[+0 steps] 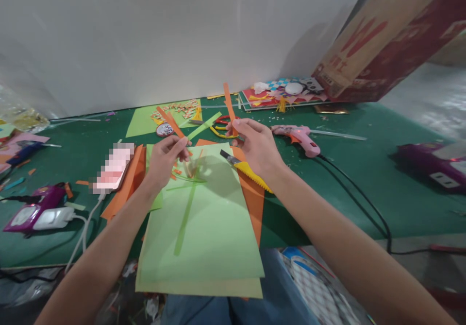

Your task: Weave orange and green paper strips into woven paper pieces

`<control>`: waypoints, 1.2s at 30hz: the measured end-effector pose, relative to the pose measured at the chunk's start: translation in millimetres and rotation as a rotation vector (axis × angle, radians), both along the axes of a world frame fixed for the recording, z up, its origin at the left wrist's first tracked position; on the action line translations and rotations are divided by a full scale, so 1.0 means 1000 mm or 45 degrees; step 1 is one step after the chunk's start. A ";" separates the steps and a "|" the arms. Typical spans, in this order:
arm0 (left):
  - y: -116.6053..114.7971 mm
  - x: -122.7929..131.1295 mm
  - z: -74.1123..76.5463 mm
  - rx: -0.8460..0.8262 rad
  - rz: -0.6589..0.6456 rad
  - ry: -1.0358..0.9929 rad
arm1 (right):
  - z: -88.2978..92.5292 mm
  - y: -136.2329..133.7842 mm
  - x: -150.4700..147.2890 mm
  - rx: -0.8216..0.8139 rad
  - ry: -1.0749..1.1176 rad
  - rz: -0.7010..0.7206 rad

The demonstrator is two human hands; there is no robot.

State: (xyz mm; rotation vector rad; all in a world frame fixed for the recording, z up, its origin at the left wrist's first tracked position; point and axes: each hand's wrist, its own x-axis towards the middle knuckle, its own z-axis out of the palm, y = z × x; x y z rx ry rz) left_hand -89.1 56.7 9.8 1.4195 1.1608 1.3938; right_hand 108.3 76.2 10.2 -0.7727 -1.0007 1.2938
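My left hand (168, 157) is closed in a pinch on paper strips. An orange strip (170, 121) sticks up from it to the left, and a green strip (205, 126) slants up to the right. Pinched in my right hand (255, 143) is another orange paper strip (227, 99), pointing upward. Below both hands lie light green paper sheets (207, 237) with a darker green strip (186, 218) and small orange bits on top. A yellow utility knife (251, 172) rests under my right hand, partly covered by it.
A pink glue gun (300, 138) with a black cord lies right of my right hand. Scissors (220, 127) with red and yellow handles sit behind. On the left are a phone (115, 167) and a purple power strip (41, 208). A cardboard box (371, 48) stands back right.
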 end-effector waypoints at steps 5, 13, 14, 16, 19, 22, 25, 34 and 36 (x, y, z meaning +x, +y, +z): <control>0.000 0.001 0.004 -0.036 -0.001 -0.163 | -0.001 0.002 0.001 -0.094 0.045 -0.038; 0.001 0.001 0.004 -0.026 -0.011 -0.162 | -0.003 0.000 -0.002 -0.221 -0.067 0.134; 0.000 0.001 0.003 -0.021 -0.027 -0.149 | -0.003 -0.001 -0.003 -0.218 -0.082 0.152; 0.000 0.001 0.002 -0.013 -0.058 -0.102 | -0.003 -0.004 -0.005 -0.201 -0.111 0.191; -0.002 0.003 0.001 -0.002 -0.086 0.046 | -0.003 -0.007 -0.009 -0.162 -0.174 0.271; -0.004 0.006 0.001 -0.012 -0.084 0.214 | -0.004 -0.008 -0.011 -0.133 -0.259 0.318; -0.006 0.007 0.003 -0.028 -0.072 0.254 | -0.003 -0.009 -0.012 -0.099 -0.268 0.299; -0.005 0.003 0.001 -0.027 -0.127 0.028 | 0.000 -0.009 -0.009 -0.036 -0.124 0.284; -0.003 0.002 0.000 -0.039 -0.108 -0.072 | 0.000 -0.008 -0.008 -0.046 -0.111 0.269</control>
